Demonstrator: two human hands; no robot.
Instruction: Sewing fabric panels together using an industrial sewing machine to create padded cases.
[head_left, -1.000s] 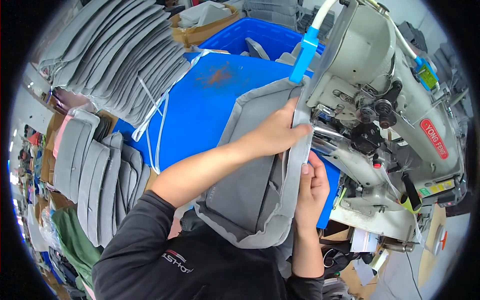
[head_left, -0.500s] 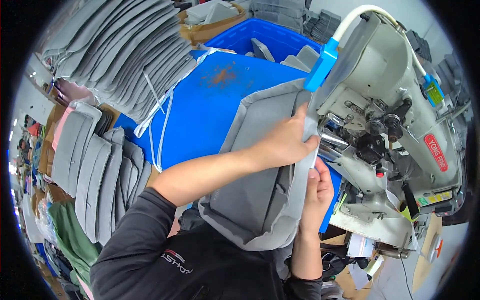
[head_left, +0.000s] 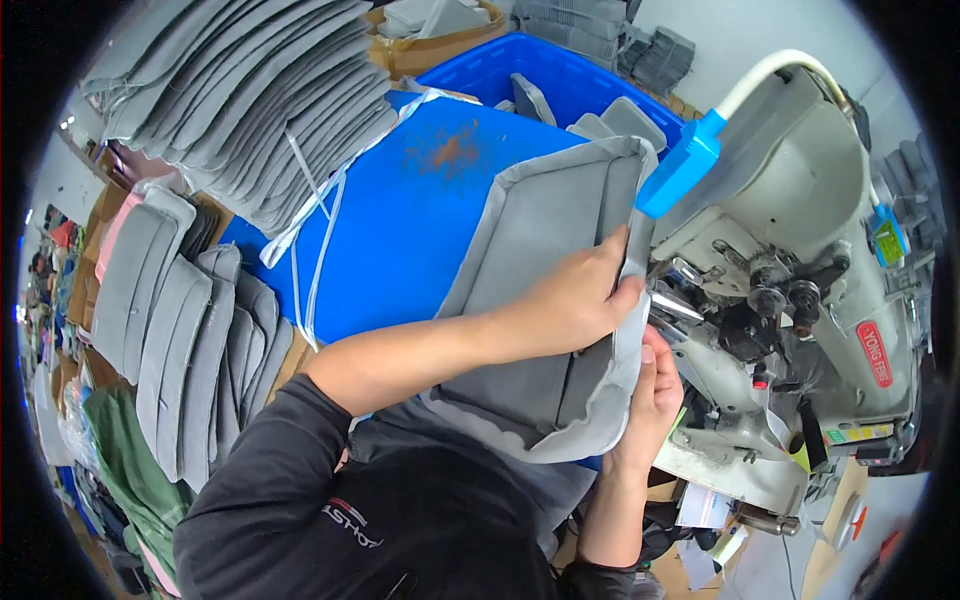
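Observation:
A grey fabric case shell (head_left: 540, 225), shallow with upstanding side walls, lies tilted in front of me, its right edge alongside the sewing machine (head_left: 800, 200). My left hand (head_left: 575, 305) reaches across it from the left and grips the right wall between thumb and fingers. Lower on the same edge, my right hand (head_left: 652, 395) pinches the wall from outside, thumb against the bent fingers. Under the blue lamp (head_left: 682, 165) passes the shell's far right corner. The needle area is hidden behind the wall and my hands.
A blue tabletop (head_left: 390, 220) with brown dust spreads under the shell. Tall stacks of grey fabric pieces (head_left: 240, 100) tied with white strips stand at the left, more grey panels (head_left: 180, 330) nearer me. A blue bin (head_left: 470, 70) holding grey parts is behind.
The shell has slid farther away from me along the machine, both hands still on its right wall. My view has shifted a little, so the machine appears lower and more right.

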